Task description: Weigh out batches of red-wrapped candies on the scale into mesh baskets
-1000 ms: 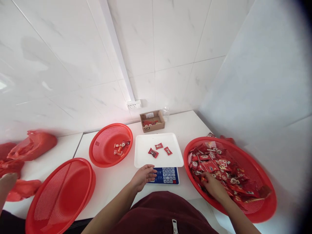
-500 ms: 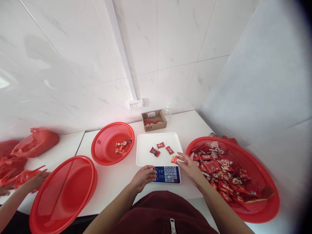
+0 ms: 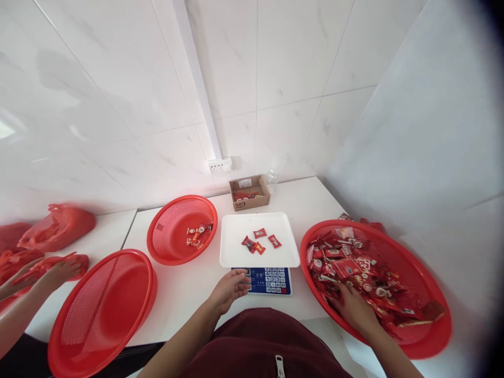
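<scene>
Several small red packets lie on the white scale tray, among them a red and yellow packet against a darker one. Below the tray shows the scale's blue keypad. My left hand hovers at the keypad's left end, fingers apart and holding nothing. Over on the right, my right hand reaches into a large red basket heaped with red wrapped packets. Its fingertips are down among the packets, so whether they grip one is hidden.
A red basket with a few packets stands left of the scale. A bare red basket sits nearer. Behind the tray is a cardboard box. At far left, another person's hands touch red bags.
My right hand has let go of the red and yellow packet, now beside the others on the tray, and moved right into the large basket. My left hand has barely moved.
</scene>
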A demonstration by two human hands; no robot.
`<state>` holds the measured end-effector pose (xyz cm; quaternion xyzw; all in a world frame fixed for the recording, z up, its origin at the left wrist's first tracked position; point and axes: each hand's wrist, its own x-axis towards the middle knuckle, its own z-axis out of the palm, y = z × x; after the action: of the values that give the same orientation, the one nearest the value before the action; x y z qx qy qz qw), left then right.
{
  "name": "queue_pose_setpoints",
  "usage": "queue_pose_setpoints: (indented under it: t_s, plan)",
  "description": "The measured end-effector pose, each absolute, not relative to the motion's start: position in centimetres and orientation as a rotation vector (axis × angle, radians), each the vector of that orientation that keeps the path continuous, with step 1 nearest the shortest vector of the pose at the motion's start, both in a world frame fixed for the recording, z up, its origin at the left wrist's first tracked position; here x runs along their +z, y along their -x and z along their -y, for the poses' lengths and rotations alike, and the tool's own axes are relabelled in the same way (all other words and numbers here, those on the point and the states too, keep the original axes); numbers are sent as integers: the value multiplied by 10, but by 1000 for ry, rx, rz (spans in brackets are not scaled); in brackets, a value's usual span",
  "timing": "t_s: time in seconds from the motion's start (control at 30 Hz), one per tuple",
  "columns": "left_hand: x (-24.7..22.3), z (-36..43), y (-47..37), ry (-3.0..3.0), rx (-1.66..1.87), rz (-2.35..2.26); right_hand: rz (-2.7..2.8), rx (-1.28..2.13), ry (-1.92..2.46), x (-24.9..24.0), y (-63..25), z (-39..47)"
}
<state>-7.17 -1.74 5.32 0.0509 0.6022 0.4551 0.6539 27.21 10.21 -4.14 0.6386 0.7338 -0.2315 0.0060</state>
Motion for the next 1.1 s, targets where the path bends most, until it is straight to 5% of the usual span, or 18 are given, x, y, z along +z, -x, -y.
queue_pose_setpoints:
  t_s: [0.27,1.1]
  plan:
    - [61,2,67,-186,983,-1364,-2206,-766,-1961,-7,-253,-98]
    - [63,-8,61,-209,940,-1388,-2041,-1194,-2458,-39,-265,-130]
